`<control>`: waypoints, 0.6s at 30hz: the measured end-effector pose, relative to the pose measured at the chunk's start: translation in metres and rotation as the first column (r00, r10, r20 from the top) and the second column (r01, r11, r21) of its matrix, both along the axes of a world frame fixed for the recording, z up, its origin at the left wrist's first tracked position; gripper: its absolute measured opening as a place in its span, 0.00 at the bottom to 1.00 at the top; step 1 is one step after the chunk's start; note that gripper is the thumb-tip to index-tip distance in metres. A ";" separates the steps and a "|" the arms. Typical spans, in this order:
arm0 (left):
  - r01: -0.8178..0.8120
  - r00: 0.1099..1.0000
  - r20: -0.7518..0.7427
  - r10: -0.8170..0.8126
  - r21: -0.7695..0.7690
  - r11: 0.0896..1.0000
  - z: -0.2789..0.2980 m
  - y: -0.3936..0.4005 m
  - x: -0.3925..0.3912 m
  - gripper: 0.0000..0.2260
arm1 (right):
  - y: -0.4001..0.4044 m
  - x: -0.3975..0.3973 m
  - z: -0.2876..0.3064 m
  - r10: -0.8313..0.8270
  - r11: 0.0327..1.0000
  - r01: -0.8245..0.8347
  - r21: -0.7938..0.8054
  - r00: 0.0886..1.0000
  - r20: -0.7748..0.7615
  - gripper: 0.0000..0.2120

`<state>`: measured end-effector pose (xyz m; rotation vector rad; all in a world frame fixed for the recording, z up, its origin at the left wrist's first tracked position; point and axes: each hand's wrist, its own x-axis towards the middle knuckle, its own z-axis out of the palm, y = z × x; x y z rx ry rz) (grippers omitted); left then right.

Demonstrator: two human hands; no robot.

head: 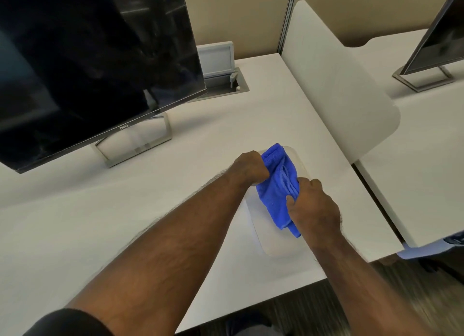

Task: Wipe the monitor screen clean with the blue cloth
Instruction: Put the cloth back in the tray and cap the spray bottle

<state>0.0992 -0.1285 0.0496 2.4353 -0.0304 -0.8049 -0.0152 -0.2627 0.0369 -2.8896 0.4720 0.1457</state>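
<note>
The blue cloth (277, 190) is bunched up over a white tray (278, 245) on the right part of the white desk (125, 210). My left hand (251, 167) grips the cloth's far upper edge. My right hand (313, 207) clutches its near right side. Both hands hold the cloth together, and part of it is hidden under my right hand. The dark, switched-off monitor (88, 59) stands at the far left on a silver stand (140, 144), well apart from both hands and tilted in the view.
A grey cable box (221, 69) with its lid raised sits in the desk behind the monitor. A white divider panel (339, 79) borders the desk on the right. Beyond it a second monitor (437, 34) stands on the neighbouring desk. The desk's front edge runs beneath my forearms.
</note>
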 end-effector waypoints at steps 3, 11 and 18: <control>-0.002 0.994 -0.106 -0.004 -0.061 0.998 0.003 -0.002 0.001 0.06 | -0.004 -0.001 0.003 -0.018 1.000 0.018 0.001 0.999 -0.034 0.20; 0.154 0.987 0.009 -0.158 0.156 0.976 0.013 -0.013 0.001 0.09 | 0.003 -0.012 0.017 0.077 0.970 -0.097 -0.224 0.992 -0.095 0.25; -0.010 0.948 0.318 -0.020 0.090 0.996 0.055 0.018 0.003 0.15 | 0.017 -0.010 0.032 0.177 0.981 -0.186 0.055 0.974 0.140 0.23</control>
